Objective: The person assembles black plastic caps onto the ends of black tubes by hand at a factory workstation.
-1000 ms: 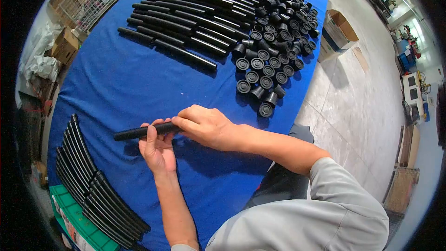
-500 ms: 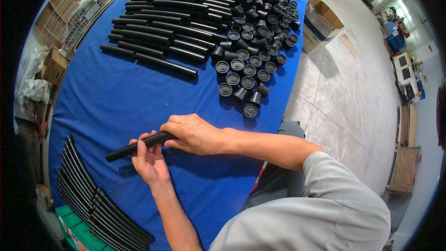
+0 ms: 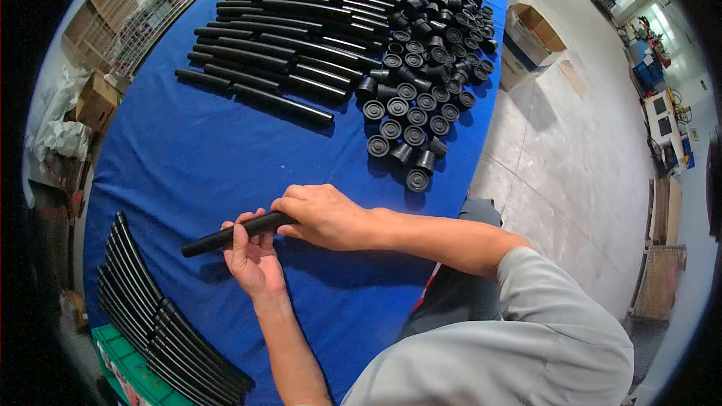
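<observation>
A short black tube [image 3: 207,242] is held in both hands above the blue cloth, slanting down to the left. My left hand [image 3: 258,262] supports it from below, fingers and thumb closed around its middle. My right hand [image 3: 325,216] wraps over the tube's right end and hides that end. Further up the cloth lie rows of similar black tubes [image 3: 282,107]. Beside those rows, to the right, is a heap of black rubber end caps [image 3: 414,135], some showing ringed round bases.
Near the lower left, more thin black tubes [image 3: 131,278] lie side by side, partly over a green crate [image 3: 124,361]. The blue cloth [image 3: 188,165] covers the table. An open cardboard box [image 3: 526,45] stands on the floor right of it.
The whole view has shifted slightly, so the table and its contents appear further right. Both hands keep the same hold on the tube.
</observation>
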The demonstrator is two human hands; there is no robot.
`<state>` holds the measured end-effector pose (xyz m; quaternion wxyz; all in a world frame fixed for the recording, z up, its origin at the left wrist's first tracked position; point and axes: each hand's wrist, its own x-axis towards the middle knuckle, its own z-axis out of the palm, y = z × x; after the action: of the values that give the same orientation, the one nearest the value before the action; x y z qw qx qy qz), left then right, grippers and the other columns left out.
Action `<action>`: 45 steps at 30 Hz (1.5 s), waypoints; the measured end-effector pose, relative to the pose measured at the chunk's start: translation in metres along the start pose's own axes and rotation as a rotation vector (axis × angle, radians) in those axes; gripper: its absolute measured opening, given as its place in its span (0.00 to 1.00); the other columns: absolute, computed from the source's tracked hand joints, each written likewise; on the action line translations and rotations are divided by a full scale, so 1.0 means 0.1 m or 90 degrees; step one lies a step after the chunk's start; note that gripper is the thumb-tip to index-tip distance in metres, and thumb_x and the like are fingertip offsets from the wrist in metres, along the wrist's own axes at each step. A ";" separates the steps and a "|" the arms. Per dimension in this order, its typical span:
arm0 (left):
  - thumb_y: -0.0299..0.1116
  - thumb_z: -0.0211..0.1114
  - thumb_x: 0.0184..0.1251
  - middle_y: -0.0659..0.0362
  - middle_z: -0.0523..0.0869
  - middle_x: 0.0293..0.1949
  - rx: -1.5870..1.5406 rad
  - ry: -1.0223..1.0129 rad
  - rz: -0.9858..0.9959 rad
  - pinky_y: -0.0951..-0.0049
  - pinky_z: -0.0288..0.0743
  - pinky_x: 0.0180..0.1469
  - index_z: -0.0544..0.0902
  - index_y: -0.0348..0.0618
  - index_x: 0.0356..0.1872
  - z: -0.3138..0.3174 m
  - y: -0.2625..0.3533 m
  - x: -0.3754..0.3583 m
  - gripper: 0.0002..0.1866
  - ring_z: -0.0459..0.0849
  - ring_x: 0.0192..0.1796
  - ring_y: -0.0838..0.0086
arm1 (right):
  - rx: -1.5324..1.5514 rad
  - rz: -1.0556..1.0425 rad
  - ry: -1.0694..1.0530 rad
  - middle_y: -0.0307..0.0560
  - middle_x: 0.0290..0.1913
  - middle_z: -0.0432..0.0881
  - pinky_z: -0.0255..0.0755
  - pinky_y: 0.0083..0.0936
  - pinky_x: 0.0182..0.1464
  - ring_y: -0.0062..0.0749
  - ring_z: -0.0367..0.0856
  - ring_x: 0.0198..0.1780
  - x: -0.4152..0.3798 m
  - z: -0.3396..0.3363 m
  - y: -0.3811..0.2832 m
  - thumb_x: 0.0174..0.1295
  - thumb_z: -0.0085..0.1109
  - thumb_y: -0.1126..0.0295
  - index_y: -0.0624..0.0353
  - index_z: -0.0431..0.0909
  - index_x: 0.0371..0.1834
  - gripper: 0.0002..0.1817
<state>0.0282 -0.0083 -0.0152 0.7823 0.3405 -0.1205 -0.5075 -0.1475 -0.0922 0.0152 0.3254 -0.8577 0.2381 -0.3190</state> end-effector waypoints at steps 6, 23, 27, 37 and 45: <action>0.30 0.65 0.76 0.49 0.88 0.49 -0.004 -0.004 -0.025 0.56 0.89 0.55 0.78 0.45 0.52 0.11 0.03 -0.01 0.09 0.89 0.55 0.56 | -0.113 -0.118 0.047 0.52 0.41 0.80 0.79 0.42 0.40 0.49 0.83 0.43 0.01 0.00 0.00 0.63 0.69 0.66 0.63 0.78 0.53 0.19; 0.28 0.64 0.77 0.45 0.88 0.52 -0.050 -0.062 -0.044 0.50 0.89 0.56 0.80 0.43 0.53 -0.12 0.02 0.08 0.09 0.89 0.56 0.52 | 0.055 0.014 -0.023 0.51 0.43 0.81 0.80 0.39 0.42 0.48 0.84 0.44 0.00 -0.08 -0.02 0.56 0.73 0.72 0.61 0.79 0.58 0.24; 0.28 0.64 0.76 0.44 0.88 0.51 -0.050 -0.008 -0.059 0.49 0.89 0.56 0.80 0.43 0.53 0.06 0.01 0.03 0.09 0.89 0.55 0.51 | -0.026 -0.083 0.028 0.54 0.41 0.81 0.79 0.42 0.42 0.51 0.84 0.42 0.02 -0.08 0.06 0.59 0.71 0.67 0.63 0.80 0.53 0.20; 0.26 0.64 0.75 0.44 0.88 0.50 -0.016 -0.002 -0.050 0.52 0.91 0.52 0.78 0.44 0.54 0.04 0.01 0.04 0.10 0.89 0.55 0.51 | 0.021 0.009 -0.016 0.50 0.40 0.81 0.80 0.39 0.37 0.44 0.85 0.40 0.05 -0.13 0.01 0.60 0.71 0.66 0.61 0.79 0.55 0.22; 0.30 0.64 0.77 0.44 0.88 0.51 -0.019 -0.053 -0.056 0.51 0.89 0.56 0.80 0.44 0.54 -0.07 0.04 0.06 0.09 0.89 0.56 0.52 | 0.123 0.051 -0.049 0.56 0.41 0.81 0.78 0.45 0.45 0.56 0.84 0.42 0.03 -0.17 0.05 0.61 0.71 0.67 0.65 0.80 0.51 0.18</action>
<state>0.0373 -0.0093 -0.0189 0.7587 0.3121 -0.1305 -0.5567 -0.1580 -0.1043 0.0228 0.4278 -0.8239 0.2279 -0.2936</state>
